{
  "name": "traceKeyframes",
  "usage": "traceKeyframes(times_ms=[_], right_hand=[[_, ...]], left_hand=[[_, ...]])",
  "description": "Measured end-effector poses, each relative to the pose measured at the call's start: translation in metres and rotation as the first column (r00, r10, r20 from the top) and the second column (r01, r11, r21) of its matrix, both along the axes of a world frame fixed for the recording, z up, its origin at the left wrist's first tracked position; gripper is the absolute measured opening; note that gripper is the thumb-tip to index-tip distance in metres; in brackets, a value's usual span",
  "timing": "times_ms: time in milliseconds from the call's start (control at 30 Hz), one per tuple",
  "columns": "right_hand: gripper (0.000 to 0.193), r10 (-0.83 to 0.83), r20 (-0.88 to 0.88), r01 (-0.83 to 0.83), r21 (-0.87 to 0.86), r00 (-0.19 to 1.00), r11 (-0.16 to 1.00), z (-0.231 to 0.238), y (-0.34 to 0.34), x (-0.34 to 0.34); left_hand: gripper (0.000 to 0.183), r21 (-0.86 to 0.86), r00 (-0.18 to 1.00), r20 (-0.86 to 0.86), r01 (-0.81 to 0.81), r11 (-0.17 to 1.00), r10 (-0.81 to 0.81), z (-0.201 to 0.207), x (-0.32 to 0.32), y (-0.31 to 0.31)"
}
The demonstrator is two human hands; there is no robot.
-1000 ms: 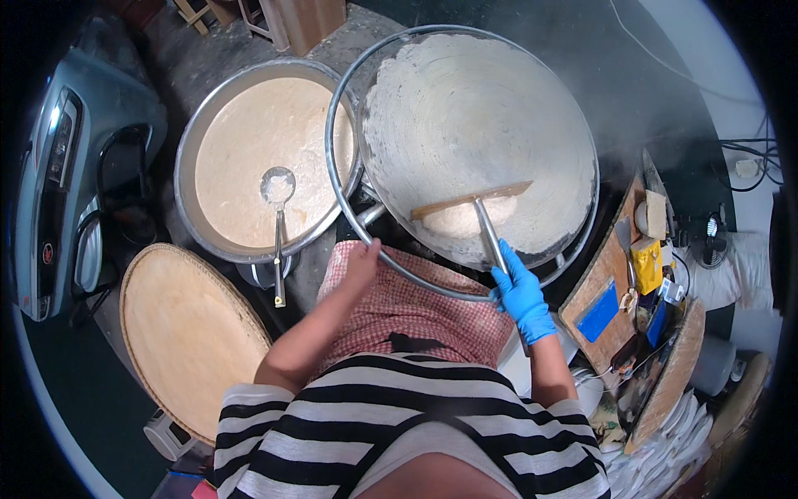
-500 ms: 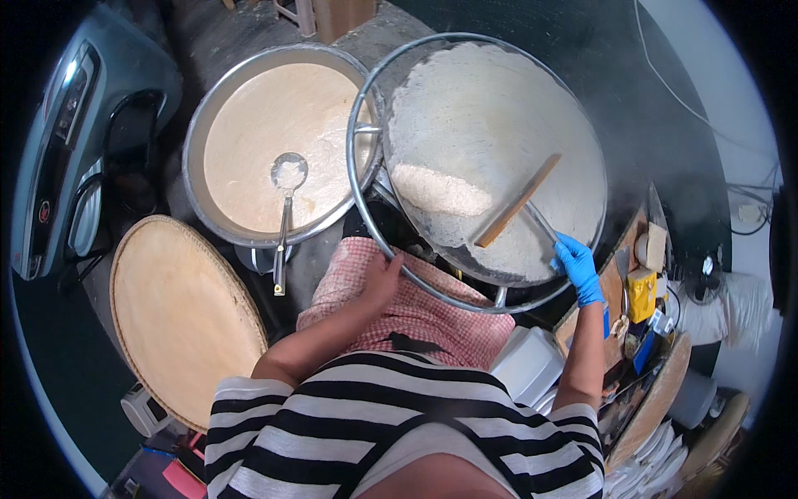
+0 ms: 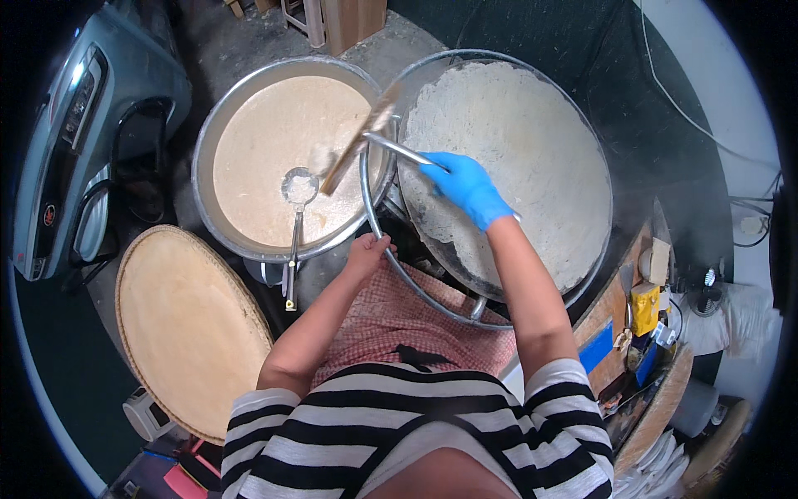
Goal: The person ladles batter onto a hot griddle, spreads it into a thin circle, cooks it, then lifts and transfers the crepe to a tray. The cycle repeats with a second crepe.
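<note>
My right hand, in a blue glove, is closed round the metal handle of a batter spreader. Its wooden blade, blurred by motion, is over the right side of a big metal pot full of pale batter. A thin layer of batter covers most of the round griddle under my right forearm. With bare fingers, my left hand grips the metal ring rail round the griddle at its near left. A long-handled metal ladle leans in the pot, its round head at the batter.
At my left leans a large round woven tray. Beyond it is a motor scooter. To the right, a wooden board carries a yellow packet and small tools. Wooden stools or boxes stand past the pot.
My right hand has swung the spreader left from the griddle to over the pot. The lump of batter on the griddle is gone. My left hand still grips the rail.
</note>
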State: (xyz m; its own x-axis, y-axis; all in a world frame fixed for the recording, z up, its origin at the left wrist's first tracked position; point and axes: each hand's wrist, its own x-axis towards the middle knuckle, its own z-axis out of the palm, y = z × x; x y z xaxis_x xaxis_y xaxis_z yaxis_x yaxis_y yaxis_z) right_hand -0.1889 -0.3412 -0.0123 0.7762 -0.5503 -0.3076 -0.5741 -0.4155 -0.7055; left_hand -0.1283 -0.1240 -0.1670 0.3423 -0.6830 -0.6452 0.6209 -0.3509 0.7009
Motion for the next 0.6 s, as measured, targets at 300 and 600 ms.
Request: traceKeyframes(times_ms=[300,600], right_hand=[[0.035,-0.646,0.104,0.626,0.175,0.756,0.760,-0.004,0.025,-0.193],[0.041,-0.744,0.189,0.712,0.217,0.640,0.668,-0.061,0.007,-0.241]], left_hand=[[0.039,0.181,0.930,0.284,0.187,0.966,-0.233,0.011,-0.020,0.013],[0.032,0.070,0.595,0.495,0.699,0.712,-0.633,0.056,-0.096,0.015]])
